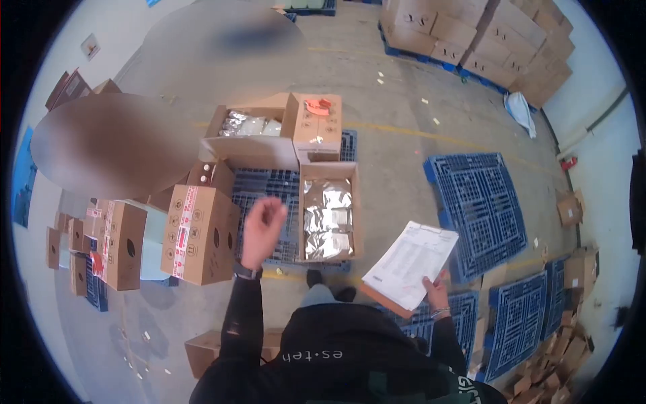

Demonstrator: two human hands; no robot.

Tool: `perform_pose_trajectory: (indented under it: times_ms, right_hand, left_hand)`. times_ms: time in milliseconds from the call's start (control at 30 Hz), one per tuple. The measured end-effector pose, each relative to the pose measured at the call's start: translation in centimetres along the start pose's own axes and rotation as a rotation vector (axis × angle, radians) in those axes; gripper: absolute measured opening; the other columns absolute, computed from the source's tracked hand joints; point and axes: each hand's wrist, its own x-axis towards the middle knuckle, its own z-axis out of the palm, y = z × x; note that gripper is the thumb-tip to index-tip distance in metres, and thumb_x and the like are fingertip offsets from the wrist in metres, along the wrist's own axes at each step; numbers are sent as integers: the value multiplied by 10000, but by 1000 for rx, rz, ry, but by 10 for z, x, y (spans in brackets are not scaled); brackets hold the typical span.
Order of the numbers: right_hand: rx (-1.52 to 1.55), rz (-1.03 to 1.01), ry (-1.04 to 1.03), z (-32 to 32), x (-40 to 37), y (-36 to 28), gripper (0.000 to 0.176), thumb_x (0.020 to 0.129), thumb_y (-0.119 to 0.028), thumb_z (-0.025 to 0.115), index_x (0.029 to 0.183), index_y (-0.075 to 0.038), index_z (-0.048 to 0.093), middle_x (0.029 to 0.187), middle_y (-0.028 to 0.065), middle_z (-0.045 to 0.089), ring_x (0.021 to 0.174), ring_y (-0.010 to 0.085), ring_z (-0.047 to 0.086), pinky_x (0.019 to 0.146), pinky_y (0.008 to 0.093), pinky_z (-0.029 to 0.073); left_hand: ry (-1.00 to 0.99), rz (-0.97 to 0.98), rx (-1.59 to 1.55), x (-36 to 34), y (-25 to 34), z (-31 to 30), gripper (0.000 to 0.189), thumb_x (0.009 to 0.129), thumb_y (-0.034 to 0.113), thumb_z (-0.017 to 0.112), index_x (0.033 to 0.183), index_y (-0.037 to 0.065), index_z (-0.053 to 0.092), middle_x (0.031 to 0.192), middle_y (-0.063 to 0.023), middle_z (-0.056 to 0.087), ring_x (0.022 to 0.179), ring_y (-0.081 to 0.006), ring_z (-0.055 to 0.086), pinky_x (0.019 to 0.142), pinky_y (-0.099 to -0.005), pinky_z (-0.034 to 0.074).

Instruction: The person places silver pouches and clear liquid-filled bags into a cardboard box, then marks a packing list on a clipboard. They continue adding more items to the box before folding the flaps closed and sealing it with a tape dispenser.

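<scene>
My left hand [264,230] is raised over the blue pallet in front of me, its fingers curled in and nothing visible in them. A dark watch band [247,271] circles that wrist. Just right of it stands an open carton [359,222] holding several shiny silver packets [328,219]. My right hand [436,293] grips the lower right edge of a clipboard [386,300] with a stack of printed papers [410,259] on it. Farther ahead, another open carton [259,149] holds silver and white packets [250,125].
An orange tape dispenser [319,107] lies on a closed carton [317,138]. Taped cartons [200,236] stand at left, near blurred shapes. Blue pallets [476,209] lie at right, with loose cardboard [558,363] behind. Stacked boxes [498,44] fill the far right.
</scene>
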Motion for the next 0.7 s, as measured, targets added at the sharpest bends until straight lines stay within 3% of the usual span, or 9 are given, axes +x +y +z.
perform_pose_trajectory:
  times_ms: [67,200,267,300,333,367,433,533,700]
  right_hand:
    - [-62,32,-60,29,19,-17,322,972,-140,667,1198,89,644,1137,111,702,921,147,656,770,274,523]
    - [-211,29,-125,78,58,-69,326,965,-162,678,1181,81,650,1053,89,699,774,114,628,607,248,491]
    - [-260,32,-172,101,69,-81,332,964,-176,681,1187,69,648,1012,79,694,726,105,611,565,239,470]
    - [-267,-52,-247,104,84,-81,321,962,-170,691,1196,42,636,1057,93,707,866,150,664,724,285,521]
    - [-277,-63,-288,108,101,-84,303,973,-163,664,1201,33,631,1072,90,699,872,156,662,732,290,523]
    - [-271,-45,-311,112,116,-90,286,984,-157,637,1205,24,626,1087,88,691,877,163,660,739,295,524]
    - [-248,-5,-350,113,152,-95,259,1005,-143,583,1214,7,616,1118,82,675,887,175,656,753,305,528]
    - [-301,26,-408,118,202,-112,254,1014,-140,564,1216,7,612,1128,82,672,894,182,655,770,312,529]
    - [-335,-4,-426,118,281,-145,271,1008,-147,586,1211,30,615,1115,90,684,900,182,660,794,319,528]
  left_hand:
    - [-79,-81,41,-10,-79,-4,268,920,223,746,1063,18,651,892,2,625,808,-96,563,738,-279,480]
    - [-304,-30,93,-6,-87,0,314,926,217,736,1171,39,656,1004,-70,676,900,-175,659,768,-324,528]
    - [-502,250,238,34,-20,11,397,897,225,745,1235,43,645,1175,-164,661,1053,-315,657,868,-396,535]
    - [-460,514,60,54,23,27,424,854,297,766,1173,35,670,1073,-201,676,987,-370,659,864,-449,533]
    - [-469,724,57,73,72,50,452,844,351,752,1168,46,675,1065,-189,678,985,-362,660,858,-460,531]
    - [-236,1072,-51,75,141,63,401,851,370,720,1093,53,677,1050,-168,685,967,-333,673,817,-459,536]
    - [-568,1410,-81,85,234,83,313,858,343,700,1013,73,674,1015,-145,688,944,-301,673,794,-437,528]
    - [-689,1437,103,100,297,120,298,858,331,697,1013,78,676,1012,-139,689,940,-294,671,800,-434,525]
    - [-846,1414,287,159,322,215,272,859,312,693,1012,87,679,1005,-127,689,934,-283,669,809,-430,522]
